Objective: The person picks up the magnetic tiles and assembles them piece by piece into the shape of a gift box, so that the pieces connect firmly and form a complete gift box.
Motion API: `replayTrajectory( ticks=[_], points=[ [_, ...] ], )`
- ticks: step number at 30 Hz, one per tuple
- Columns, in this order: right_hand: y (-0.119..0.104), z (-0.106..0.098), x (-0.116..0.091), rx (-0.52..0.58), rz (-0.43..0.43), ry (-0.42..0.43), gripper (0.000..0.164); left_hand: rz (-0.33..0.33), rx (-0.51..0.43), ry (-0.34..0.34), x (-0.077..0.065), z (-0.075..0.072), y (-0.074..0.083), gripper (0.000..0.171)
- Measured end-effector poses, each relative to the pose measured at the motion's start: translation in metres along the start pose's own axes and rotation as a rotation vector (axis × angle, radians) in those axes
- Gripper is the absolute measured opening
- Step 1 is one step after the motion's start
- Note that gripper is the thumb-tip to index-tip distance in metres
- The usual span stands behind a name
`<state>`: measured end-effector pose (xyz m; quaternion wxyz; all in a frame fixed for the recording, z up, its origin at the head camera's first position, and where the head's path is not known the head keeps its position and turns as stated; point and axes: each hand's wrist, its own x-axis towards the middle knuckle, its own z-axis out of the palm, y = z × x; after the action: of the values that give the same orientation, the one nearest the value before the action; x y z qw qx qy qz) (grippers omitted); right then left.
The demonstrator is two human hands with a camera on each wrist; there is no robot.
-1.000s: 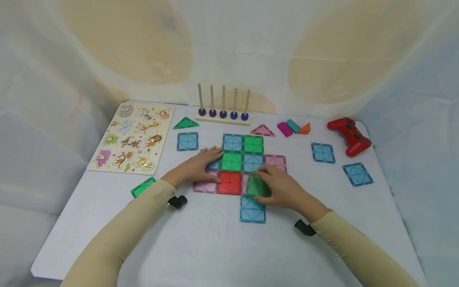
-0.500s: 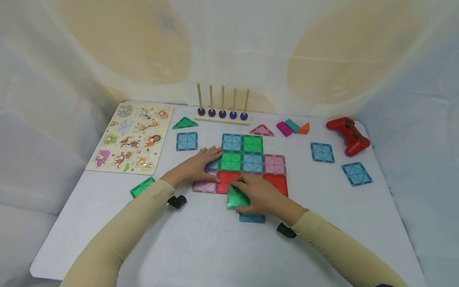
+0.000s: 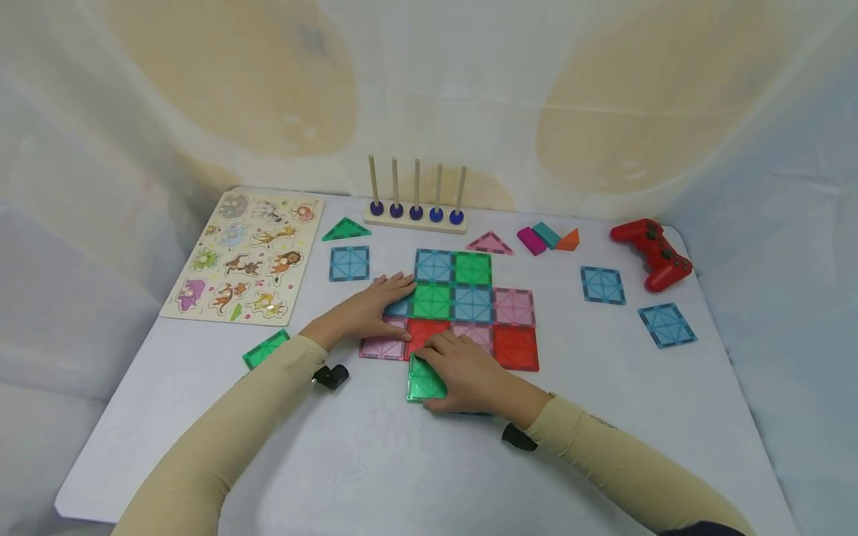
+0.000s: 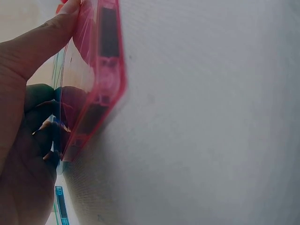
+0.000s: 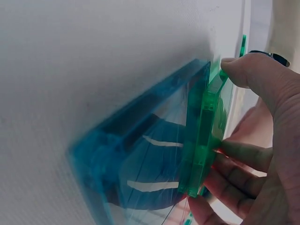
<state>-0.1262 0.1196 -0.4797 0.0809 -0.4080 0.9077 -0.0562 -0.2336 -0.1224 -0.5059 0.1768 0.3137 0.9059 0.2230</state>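
In the head view, my right hand (image 3: 472, 376) grips a green square magnetic tile (image 3: 425, 380) between thumb and fingers. The tile lies at the near edge of a flat patchwork of blue, green, pink and red square tiles, just below a red tile (image 3: 429, 327). In the right wrist view the green tile (image 5: 204, 136) sits beside a blue tile (image 5: 140, 159), which my hand mostly hides in the head view. My left hand (image 3: 365, 309) rests with spread fingers on the patchwork's left side, the thumb over a pink tile (image 3: 382, 348).
An animal puzzle board (image 3: 244, 257) lies at left, a wooden peg stand (image 3: 415, 212) at the back. Loose blue tiles (image 3: 602, 285), a green triangle (image 3: 345, 229), a pink triangle (image 3: 490, 243), small coloured blocks (image 3: 546, 235) and a red game controller (image 3: 652, 254) surround the patchwork.
My right hand has carried the green tile left and toward me, from over the pink and blue tiles to beside the near blue tile. My left hand has stayed in place.
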Motion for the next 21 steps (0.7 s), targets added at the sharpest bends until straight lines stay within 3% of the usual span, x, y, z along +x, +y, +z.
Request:
replayTrajectory(
  ticks=[21],
  points=[
    [-0.0032,0.0016,0.0025,-0.021,0.009,-0.025,0.082,0.006,0.008,0.001,0.0009,0.0010,-0.0015,0.106]
  ],
)
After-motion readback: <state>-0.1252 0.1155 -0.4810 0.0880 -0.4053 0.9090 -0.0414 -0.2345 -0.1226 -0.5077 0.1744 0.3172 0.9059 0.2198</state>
